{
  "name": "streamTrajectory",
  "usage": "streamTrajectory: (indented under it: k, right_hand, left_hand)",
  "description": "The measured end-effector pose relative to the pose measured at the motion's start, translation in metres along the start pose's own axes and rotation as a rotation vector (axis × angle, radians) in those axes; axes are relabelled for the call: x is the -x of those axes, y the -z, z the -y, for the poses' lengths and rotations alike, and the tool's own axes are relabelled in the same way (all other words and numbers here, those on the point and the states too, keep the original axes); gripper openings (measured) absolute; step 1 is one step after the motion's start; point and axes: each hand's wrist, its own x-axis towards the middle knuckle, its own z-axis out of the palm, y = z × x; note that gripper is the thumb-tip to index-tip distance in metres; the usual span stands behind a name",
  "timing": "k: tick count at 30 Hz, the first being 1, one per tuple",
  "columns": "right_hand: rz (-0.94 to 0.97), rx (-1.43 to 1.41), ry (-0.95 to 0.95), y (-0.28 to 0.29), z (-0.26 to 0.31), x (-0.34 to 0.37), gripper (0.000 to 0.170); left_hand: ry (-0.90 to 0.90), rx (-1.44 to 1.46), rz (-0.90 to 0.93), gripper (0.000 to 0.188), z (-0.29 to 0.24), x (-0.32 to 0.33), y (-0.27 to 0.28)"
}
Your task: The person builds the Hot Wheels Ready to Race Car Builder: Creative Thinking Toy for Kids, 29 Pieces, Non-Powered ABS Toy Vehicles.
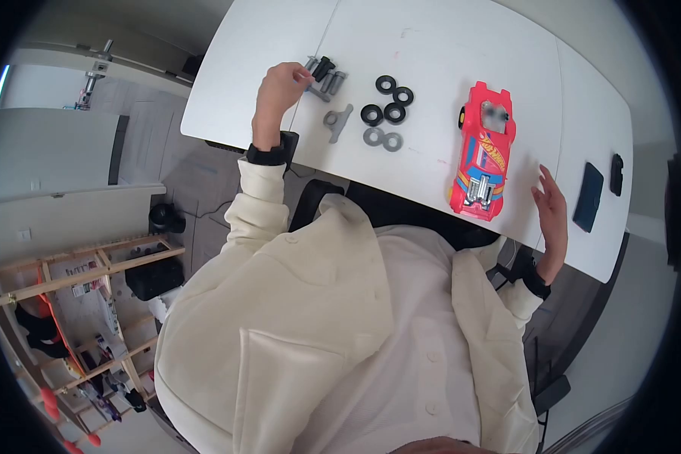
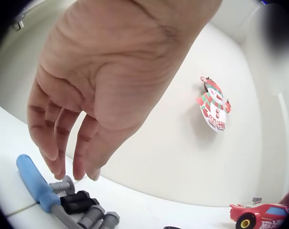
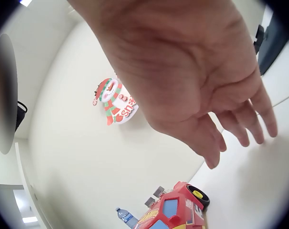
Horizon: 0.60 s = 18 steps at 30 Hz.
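Observation:
My left hand (image 1: 282, 92) hovers at the group of bolts (image 1: 331, 82), fingers bent loosely downward. In the left wrist view its fingertips hang just above a blue-handled tool (image 2: 33, 181), a grey bolt (image 2: 63, 185) and black bolts (image 2: 78, 202), with nothing seen between them. The right hand (image 1: 551, 212) is held beside the red toy car (image 1: 486, 151), apart from it, fingers relaxed. In the right wrist view that hand (image 3: 201, 86) is empty, with the car (image 3: 175, 210) below it.
Black wheels (image 1: 394, 113) and grey rings (image 1: 383, 138) lie mid-table, near a grey wrench-like piece (image 1: 340, 123). A dark phone-like slab (image 1: 589, 197) and a small black object (image 1: 617, 175) lie at the right end. A snowman decoration (image 2: 216, 106) hangs on the wall.

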Motion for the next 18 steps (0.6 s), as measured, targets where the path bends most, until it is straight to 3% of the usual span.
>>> streamTrajectory:
  k: [1, 3, 4, 7, 9, 10, 13, 18]
  right_hand:
    - [0.03, 0.04, -0.033, 0.0, 0.002, 0.002, 0.051]
    - [0.043, 0.178, 0.029, -0.003, 0.006, 0.006, 0.051]
    - [0.064, 0.315, 0.092, -0.007, 0.011, 0.006, 0.051]
    - [0.056, 0.335, 0.058, -0.013, 0.025, 0.003, 0.05]
    - [0.044, 0.35, 0.034, -0.016, 0.027, 0.003, 0.05]
    - [0.04, 0.355, 0.035, -0.016, 0.028, 0.003, 0.049]
    - [0.019, 0.354, 0.039, -0.016, 0.03, 0.003, 0.047]
    - [-0.035, 0.33, 0.077, -0.013, 0.019, 0.006, 0.045]
  left_hand:
    - [-0.007, 0.002, 0.004, 0.02, -0.006, 0.002, -0.004]
    - [-0.231, 0.207, 0.023, 0.02, -0.024, 0.004, -0.019]
    - [-0.236, 0.209, 0.025, 0.02, -0.039, 0.007, -0.025]
    - [-0.348, 0.259, 0.107, 0.024, -0.092, 0.009, -0.045]
    - [-0.594, 0.174, 0.084, 0.028, -0.115, 0.006, -0.06]
    - [-0.6, 0.174, 0.088, 0.028, -0.122, 0.005, -0.068]
    - [-0.384, -0.037, 0.119, 0.031, -0.139, 0.0, -0.087]
    - [-0.355, -0.043, 0.092, 0.03, -0.133, -0.024, -0.11]
